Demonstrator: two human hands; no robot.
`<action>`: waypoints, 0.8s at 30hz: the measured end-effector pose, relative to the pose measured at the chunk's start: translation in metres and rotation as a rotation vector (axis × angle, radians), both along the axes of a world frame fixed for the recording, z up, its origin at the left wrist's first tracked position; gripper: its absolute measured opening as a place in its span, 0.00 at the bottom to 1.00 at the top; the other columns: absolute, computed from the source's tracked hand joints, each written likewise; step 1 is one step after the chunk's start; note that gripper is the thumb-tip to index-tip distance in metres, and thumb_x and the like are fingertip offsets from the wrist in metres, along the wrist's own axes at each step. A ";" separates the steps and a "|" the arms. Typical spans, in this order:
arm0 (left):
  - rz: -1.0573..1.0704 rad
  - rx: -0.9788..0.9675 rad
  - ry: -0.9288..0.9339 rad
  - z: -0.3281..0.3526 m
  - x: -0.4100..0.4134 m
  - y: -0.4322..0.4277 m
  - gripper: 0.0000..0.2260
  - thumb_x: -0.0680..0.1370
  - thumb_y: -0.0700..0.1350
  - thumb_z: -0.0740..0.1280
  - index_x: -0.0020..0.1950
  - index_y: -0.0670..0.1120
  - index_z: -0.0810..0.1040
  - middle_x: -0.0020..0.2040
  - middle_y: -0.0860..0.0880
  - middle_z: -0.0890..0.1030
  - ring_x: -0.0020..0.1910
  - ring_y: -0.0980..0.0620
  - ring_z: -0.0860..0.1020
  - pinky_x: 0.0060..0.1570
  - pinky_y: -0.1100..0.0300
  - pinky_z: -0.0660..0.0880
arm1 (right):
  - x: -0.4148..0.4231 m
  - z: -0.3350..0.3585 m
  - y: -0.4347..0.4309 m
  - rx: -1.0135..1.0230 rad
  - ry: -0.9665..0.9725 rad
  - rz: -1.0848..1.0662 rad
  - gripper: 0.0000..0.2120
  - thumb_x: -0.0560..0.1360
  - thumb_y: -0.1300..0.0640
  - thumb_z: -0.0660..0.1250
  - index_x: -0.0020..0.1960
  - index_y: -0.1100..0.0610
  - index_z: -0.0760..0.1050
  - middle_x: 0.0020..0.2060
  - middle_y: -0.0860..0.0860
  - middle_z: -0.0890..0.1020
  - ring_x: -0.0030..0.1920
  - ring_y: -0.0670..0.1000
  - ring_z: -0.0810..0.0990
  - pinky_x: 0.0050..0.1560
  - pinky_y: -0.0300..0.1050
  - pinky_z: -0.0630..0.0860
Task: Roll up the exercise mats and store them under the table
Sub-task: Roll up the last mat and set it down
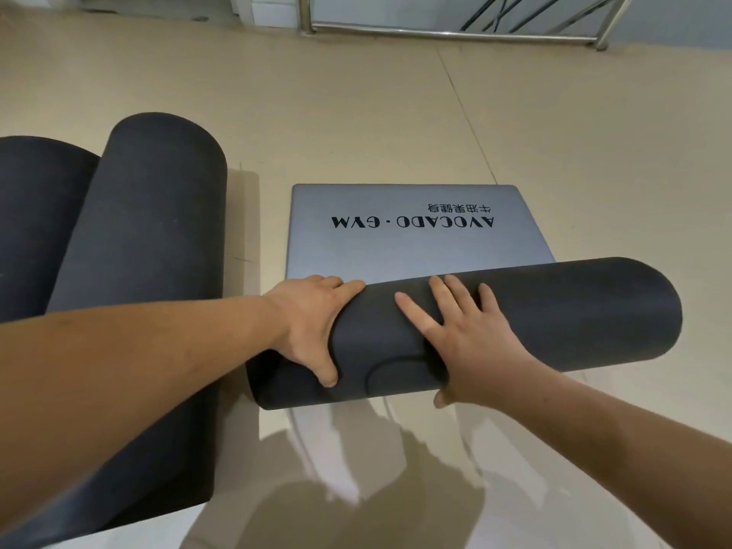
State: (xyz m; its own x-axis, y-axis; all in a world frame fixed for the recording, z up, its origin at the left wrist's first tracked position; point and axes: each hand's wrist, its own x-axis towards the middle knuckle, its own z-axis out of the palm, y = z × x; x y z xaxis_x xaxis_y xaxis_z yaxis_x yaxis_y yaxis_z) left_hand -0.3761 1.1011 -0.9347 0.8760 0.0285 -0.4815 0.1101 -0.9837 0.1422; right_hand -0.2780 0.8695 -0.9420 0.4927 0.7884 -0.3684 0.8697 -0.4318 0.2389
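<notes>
Two bare forearms, entering from the lower left and lower right corners. No sleeves, cuffs, watch or bands anywhere along them. Left hand (313, 322) and right hand (463, 330) ungloved, no rings on the visible fingers. Short, plain fingernails. Nothing else of the body in view.

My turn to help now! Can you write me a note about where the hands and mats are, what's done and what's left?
Left hand: open, pressing the roll's left part, thumb on its near side.
Right hand: open, fingers spread flat on top of the roll.
Current mat: mostly rolled; flat grey end with the AVOCADO GYM print lies ahead on the floor.
Two rolled mats lie to the left.
Left: finish rolling, then store all mats under the table, which isn't in view.
</notes>
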 end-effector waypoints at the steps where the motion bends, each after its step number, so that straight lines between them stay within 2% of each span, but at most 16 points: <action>1: 0.017 -0.008 0.000 0.000 0.000 0.002 0.58 0.56 0.71 0.78 0.79 0.59 0.53 0.67 0.54 0.72 0.65 0.48 0.73 0.64 0.44 0.78 | 0.002 -0.004 0.005 0.004 -0.036 0.006 0.72 0.61 0.28 0.78 0.82 0.45 0.29 0.82 0.65 0.49 0.82 0.67 0.48 0.76 0.72 0.55; 3: 0.038 0.022 -0.040 -0.004 -0.005 0.002 0.57 0.60 0.71 0.76 0.82 0.60 0.49 0.76 0.51 0.66 0.73 0.45 0.68 0.69 0.42 0.74 | 0.011 -0.007 0.012 0.023 -0.075 0.019 0.71 0.59 0.28 0.78 0.83 0.45 0.33 0.79 0.65 0.55 0.79 0.66 0.56 0.73 0.70 0.60; 5: 0.096 0.074 -0.121 -0.008 -0.018 -0.003 0.55 0.65 0.72 0.72 0.84 0.62 0.46 0.84 0.51 0.55 0.81 0.44 0.59 0.75 0.40 0.67 | 0.023 -0.004 0.018 0.027 -0.077 0.055 0.70 0.58 0.27 0.77 0.83 0.45 0.37 0.74 0.62 0.61 0.74 0.63 0.63 0.69 0.65 0.66; 7: 0.159 0.098 -0.175 -0.015 -0.032 -0.014 0.53 0.69 0.72 0.69 0.84 0.62 0.43 0.86 0.52 0.49 0.84 0.45 0.52 0.79 0.36 0.59 | 0.034 0.000 0.024 0.013 -0.048 0.069 0.70 0.56 0.25 0.77 0.82 0.43 0.38 0.71 0.58 0.65 0.70 0.60 0.67 0.68 0.62 0.69; 9: 0.175 0.124 -0.146 -0.022 -0.041 -0.021 0.57 0.69 0.72 0.70 0.83 0.61 0.34 0.86 0.51 0.42 0.85 0.43 0.44 0.80 0.30 0.50 | 0.042 0.004 0.031 -0.004 -0.018 0.064 0.69 0.55 0.25 0.78 0.81 0.41 0.39 0.70 0.56 0.66 0.70 0.59 0.68 0.69 0.61 0.69; 11: 0.166 0.173 -0.122 -0.028 -0.039 -0.018 0.61 0.69 0.71 0.73 0.81 0.60 0.28 0.86 0.50 0.39 0.85 0.41 0.41 0.79 0.28 0.49 | 0.049 0.007 0.036 -0.018 0.005 0.054 0.68 0.55 0.25 0.78 0.80 0.39 0.40 0.70 0.55 0.68 0.70 0.57 0.69 0.69 0.61 0.68; 13: 0.148 0.199 -0.144 -0.030 -0.035 -0.010 0.63 0.68 0.69 0.76 0.81 0.60 0.28 0.85 0.49 0.43 0.84 0.40 0.47 0.77 0.27 0.56 | 0.052 0.010 0.041 -0.029 0.029 0.036 0.66 0.55 0.26 0.78 0.80 0.37 0.42 0.67 0.53 0.70 0.68 0.56 0.71 0.68 0.60 0.69; 16: 0.076 0.201 -0.177 -0.019 -0.027 0.003 0.62 0.64 0.69 0.76 0.82 0.60 0.34 0.82 0.50 0.53 0.78 0.41 0.59 0.70 0.32 0.67 | 0.052 0.014 0.045 -0.024 0.059 -0.002 0.62 0.55 0.27 0.78 0.77 0.37 0.46 0.62 0.50 0.74 0.62 0.54 0.75 0.64 0.58 0.71; 19: 0.011 0.206 -0.178 -0.010 -0.029 0.003 0.60 0.64 0.70 0.74 0.82 0.59 0.37 0.79 0.50 0.58 0.73 0.42 0.65 0.68 0.36 0.69 | 0.042 0.020 0.033 0.017 0.073 -0.005 0.59 0.55 0.27 0.77 0.77 0.37 0.49 0.58 0.48 0.75 0.58 0.53 0.78 0.59 0.55 0.72; 21: -0.049 0.191 -0.158 -0.009 -0.037 -0.008 0.59 0.64 0.70 0.73 0.82 0.58 0.38 0.77 0.50 0.61 0.69 0.42 0.68 0.65 0.40 0.71 | 0.032 0.025 0.016 0.002 0.113 -0.024 0.60 0.55 0.26 0.77 0.77 0.36 0.48 0.59 0.46 0.75 0.60 0.52 0.78 0.59 0.54 0.72; 24: -0.127 0.117 -0.106 -0.006 -0.042 -0.026 0.58 0.61 0.71 0.73 0.81 0.60 0.43 0.69 0.54 0.68 0.61 0.46 0.74 0.60 0.43 0.76 | 0.025 0.033 -0.015 -0.061 0.240 -0.095 0.62 0.54 0.26 0.79 0.78 0.33 0.46 0.66 0.43 0.72 0.65 0.51 0.76 0.64 0.52 0.72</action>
State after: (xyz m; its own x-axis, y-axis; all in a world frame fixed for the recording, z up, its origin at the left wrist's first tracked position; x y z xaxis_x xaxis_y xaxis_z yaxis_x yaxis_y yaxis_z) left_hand -0.4179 1.0754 -0.9403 0.9218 -0.0350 -0.3861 -0.0253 -0.9992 0.0300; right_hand -0.2526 0.8546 -0.9092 0.4560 0.7155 -0.5292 0.8609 -0.5054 0.0584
